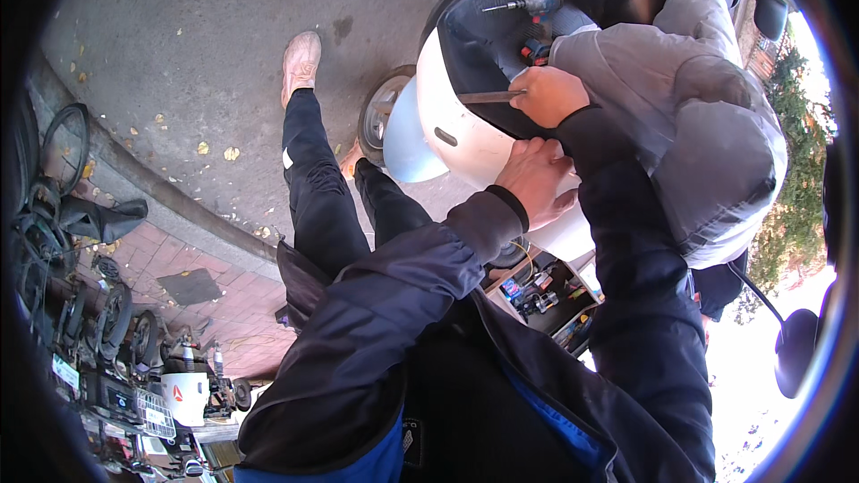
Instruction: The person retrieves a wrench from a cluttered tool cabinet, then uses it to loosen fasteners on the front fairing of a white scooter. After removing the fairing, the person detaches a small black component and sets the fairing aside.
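Wheel [383,118] at far left, beside white scooter panel [474,150]; keep tool clear of painted face. Flat metal tool [488,97] lies across dark recess behind panel edge; exact tip contact hard to judge from here, so work gently. Left hand [537,181] palm down on panel, best kept out of tool's line; cannot tell if fingertips hook edge. Drill [540,4] lies on footboard, beyond tool. Right hand [553,97] closed around tool; steady wrist, small strokes advisable. Grey padded cover [716,156] bulges near right forearm; mind snagging.

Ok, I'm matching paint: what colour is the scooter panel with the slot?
The scooter panel is white; the head view shows it.
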`<state>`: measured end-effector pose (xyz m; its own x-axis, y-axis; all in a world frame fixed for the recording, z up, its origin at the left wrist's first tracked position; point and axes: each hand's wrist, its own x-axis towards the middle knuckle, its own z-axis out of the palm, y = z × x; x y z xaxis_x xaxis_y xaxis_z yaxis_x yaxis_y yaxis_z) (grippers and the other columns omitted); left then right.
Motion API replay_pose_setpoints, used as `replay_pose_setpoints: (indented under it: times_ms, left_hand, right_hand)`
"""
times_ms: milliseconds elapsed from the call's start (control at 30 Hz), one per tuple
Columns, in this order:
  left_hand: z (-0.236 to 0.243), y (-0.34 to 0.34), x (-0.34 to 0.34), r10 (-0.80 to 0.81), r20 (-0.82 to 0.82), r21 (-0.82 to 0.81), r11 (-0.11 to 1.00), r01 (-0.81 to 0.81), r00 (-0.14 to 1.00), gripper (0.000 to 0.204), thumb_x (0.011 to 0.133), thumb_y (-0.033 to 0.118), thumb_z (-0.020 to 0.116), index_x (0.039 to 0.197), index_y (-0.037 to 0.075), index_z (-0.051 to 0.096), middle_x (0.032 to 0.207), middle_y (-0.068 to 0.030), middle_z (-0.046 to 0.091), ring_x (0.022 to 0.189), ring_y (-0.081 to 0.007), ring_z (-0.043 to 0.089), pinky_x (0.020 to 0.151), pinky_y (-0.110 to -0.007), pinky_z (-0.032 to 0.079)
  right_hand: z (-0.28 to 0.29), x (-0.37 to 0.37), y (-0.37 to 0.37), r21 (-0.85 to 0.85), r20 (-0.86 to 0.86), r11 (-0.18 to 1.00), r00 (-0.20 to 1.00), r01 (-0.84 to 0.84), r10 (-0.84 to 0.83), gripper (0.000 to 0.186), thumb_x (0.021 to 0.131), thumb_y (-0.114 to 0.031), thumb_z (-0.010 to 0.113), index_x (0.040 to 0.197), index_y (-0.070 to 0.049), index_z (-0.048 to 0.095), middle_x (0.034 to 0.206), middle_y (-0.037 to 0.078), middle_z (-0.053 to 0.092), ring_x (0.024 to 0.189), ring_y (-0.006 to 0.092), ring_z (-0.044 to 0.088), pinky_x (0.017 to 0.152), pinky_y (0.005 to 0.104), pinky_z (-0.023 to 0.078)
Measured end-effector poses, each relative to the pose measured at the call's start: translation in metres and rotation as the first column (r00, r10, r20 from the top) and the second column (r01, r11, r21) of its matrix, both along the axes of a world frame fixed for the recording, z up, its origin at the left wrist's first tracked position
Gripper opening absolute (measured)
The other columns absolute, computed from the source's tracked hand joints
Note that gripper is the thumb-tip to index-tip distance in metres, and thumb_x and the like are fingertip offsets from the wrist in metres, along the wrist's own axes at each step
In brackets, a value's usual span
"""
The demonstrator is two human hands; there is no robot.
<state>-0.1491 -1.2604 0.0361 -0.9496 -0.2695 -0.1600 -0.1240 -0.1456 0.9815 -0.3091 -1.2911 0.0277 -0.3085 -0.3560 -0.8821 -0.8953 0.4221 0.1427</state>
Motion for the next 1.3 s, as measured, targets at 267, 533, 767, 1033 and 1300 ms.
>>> replay_pose_setpoints:
  times_ms: [267, 533, 767, 1033, 1300]
  left_hand:
    - [-0.022, 0.034, -0.001, 0.243, -0.372, -0.098, 0.949, -0.298, 0.896, 0.039, 0.088, 0.027, 0.064, 0.123, 0.01, 0.063, 0.113, -0.011, 0.06, 0.108, -0.0321, 0.057, 0.095, -0.044, 0.046]
    - [-0.02, 0.048, -0.004, 0.214, -0.213, -0.071, 0.97, -0.234, 0.953, 0.026, 0.09, 0.034, 0.066, 0.111, 0.019, 0.067, 0.109, -0.0075, 0.06, 0.111, -0.0291, 0.057, 0.097, -0.042, 0.045]
    - [-0.019, 0.03, -0.003, 0.061, -0.048, 0.107, 0.993, -0.056, 0.997, 0.031, 0.093, 0.043, 0.066, 0.113, 0.02, 0.069, 0.112, -0.0058, 0.061, 0.111, -0.0302, 0.056, 0.099, -0.045, 0.043]
    - [-0.014, 0.044, -0.016, 0.064, 0.002, 0.079, 0.995, -0.064, 0.998, 0.028, 0.092, 0.031, 0.065, 0.113, 0.013, 0.07, 0.127, -0.0075, 0.068, 0.131, -0.0296, 0.054, 0.109, -0.048, 0.04]
    - [-0.007, 0.007, -0.014, 0.107, 0.07, 0.166, 0.979, -0.118, 0.992, 0.028, 0.077, 0.026, 0.081, 0.099, 0.012, 0.074, 0.107, -0.0118, 0.068, 0.113, -0.0309, 0.058, 0.095, -0.046, 0.039]
  right_hand:
    - [0.001, 0.088, -0.009, -0.124, -0.094, 0.929, 0.936, -0.349, 0.339, 0.016, 0.087, -0.019, 0.065, 0.086, -0.008, 0.077, 0.082, 0.008, 0.076, 0.077, 0.023, 0.074, 0.062, 0.0353, 0.057]
    - [0.014, 0.089, -0.016, -0.077, -0.03, 0.988, 0.991, -0.132, 0.13, 0.012, 0.089, -0.014, 0.064, 0.092, -0.004, 0.068, 0.085, 0.012, 0.072, 0.076, 0.0289, 0.075, 0.064, 0.0384, 0.06]
    - [0.011, 0.115, 0.001, -0.071, -0.18, 0.941, 0.932, -0.331, 0.314, 0.017, 0.085, -0.014, 0.067, 0.089, 0.003, 0.067, 0.079, 0.012, 0.068, 0.073, 0.0195, 0.074, 0.056, 0.0298, 0.059]
    - [0.001, 0.035, 0.006, 0.07, -0.017, 0.988, 0.991, 0.137, -0.136, 0.022, 0.09, -0.016, 0.055, 0.086, -0.005, 0.074, 0.091, 0.024, 0.073, 0.088, 0.0415, 0.073, 0.081, 0.0499, 0.059]
    - [-0.004, -0.004, 0.03, -0.024, 0.139, 0.942, 0.935, 0.334, -0.327, 0.027, 0.09, -0.015, 0.058, 0.105, -0.002, 0.077, 0.094, 0.028, 0.071, 0.09, 0.044, 0.07, 0.087, 0.0459, 0.055]
